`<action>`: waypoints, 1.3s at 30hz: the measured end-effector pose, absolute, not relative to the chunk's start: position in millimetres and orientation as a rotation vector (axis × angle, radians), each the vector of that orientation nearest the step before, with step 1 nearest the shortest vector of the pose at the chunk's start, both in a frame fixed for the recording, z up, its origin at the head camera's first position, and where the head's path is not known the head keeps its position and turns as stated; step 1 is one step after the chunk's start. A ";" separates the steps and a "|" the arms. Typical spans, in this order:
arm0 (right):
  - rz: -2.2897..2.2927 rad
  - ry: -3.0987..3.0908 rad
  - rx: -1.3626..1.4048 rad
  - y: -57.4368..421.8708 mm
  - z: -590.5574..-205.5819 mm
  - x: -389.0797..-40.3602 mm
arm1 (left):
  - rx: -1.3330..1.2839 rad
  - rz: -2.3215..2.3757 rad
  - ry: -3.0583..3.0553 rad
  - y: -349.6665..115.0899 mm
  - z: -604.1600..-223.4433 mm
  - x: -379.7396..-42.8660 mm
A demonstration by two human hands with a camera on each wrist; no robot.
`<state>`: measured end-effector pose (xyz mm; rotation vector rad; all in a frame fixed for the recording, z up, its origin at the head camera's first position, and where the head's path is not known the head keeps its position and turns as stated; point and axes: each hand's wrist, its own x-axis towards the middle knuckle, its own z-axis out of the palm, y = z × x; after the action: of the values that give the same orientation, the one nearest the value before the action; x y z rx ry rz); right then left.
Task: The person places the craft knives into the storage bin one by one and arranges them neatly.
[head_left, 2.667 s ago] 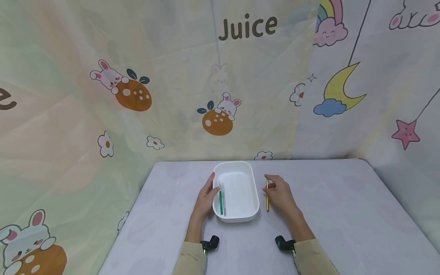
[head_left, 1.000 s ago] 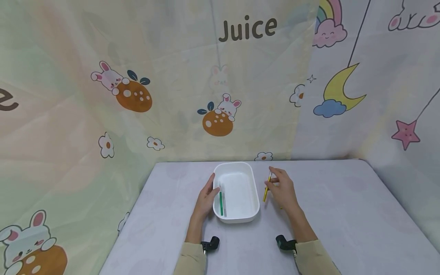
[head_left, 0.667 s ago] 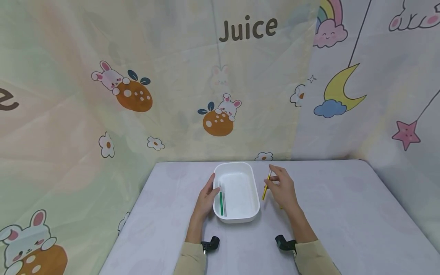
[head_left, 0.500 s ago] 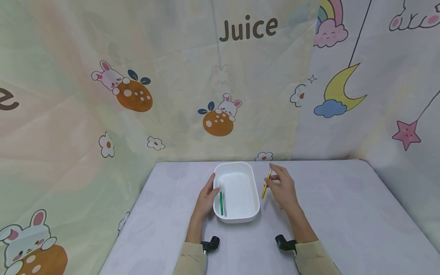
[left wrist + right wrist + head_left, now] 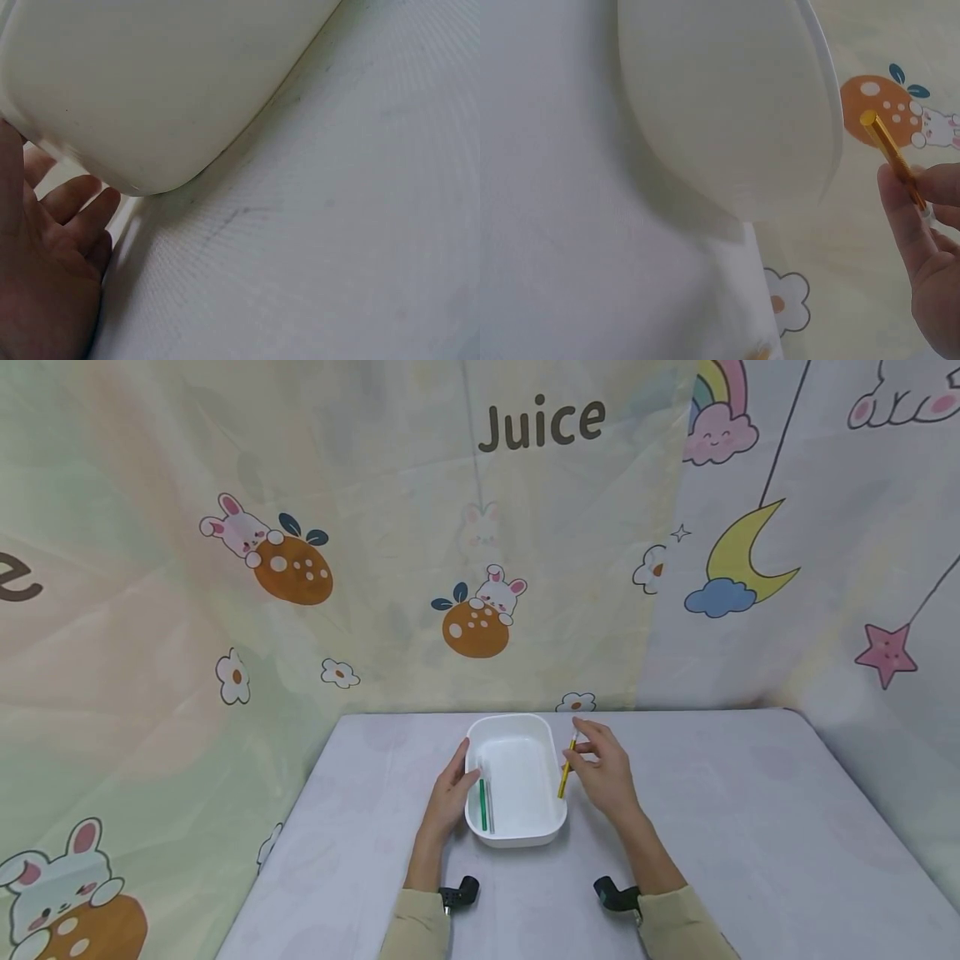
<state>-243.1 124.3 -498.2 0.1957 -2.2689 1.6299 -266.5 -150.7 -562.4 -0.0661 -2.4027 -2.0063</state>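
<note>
A white plastic tray (image 5: 525, 789) lies on the table. My left hand (image 5: 448, 793) holds its left wall, thumb over the rim and fingers along the outside; the left wrist view shows those fingers (image 5: 94, 214) beside the tray's lower corner. A green stick (image 5: 482, 804) and a silvery stick (image 5: 491, 810) lie side by side near that wall inside. My right hand (image 5: 606, 774) pinches a slim gold pen-like stick (image 5: 565, 779) with a ribbed section and a whitish end. It slants over the tray's right rim, gold end toward me.
A blurred gold bit (image 5: 760, 352) shows at the bottom of the right wrist view. The white-covered table (image 5: 750, 827) runs out on both sides. A printed cloth backdrop (image 5: 390, 543) stands behind the table.
My right hand picked up the gold stick from right of the tray, raised and tilted it, then moved left to the rim. The left hand and tray stay put.
</note>
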 end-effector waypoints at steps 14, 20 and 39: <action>1.545 -2.354 0.209 108.6 -496.3 -239.2 | -0.078 -2.013 -2.396 -151.4 -562.8 -266.9; 1.559 -2.376 0.202 100.2 -495.7 -238.6 | -0.069 -1.995 -2.415 -151.7 -563.0 -268.0; 1.497 -2.463 0.230 81.5 -496.0 -243.5 | -0.089 -1.995 -2.408 -152.5 -562.5 -266.1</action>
<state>-243.5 81.5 -496.0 0.2302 -2.4630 1.4974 -266.1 -152.5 -562.5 -0.0892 -2.4081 -1.9955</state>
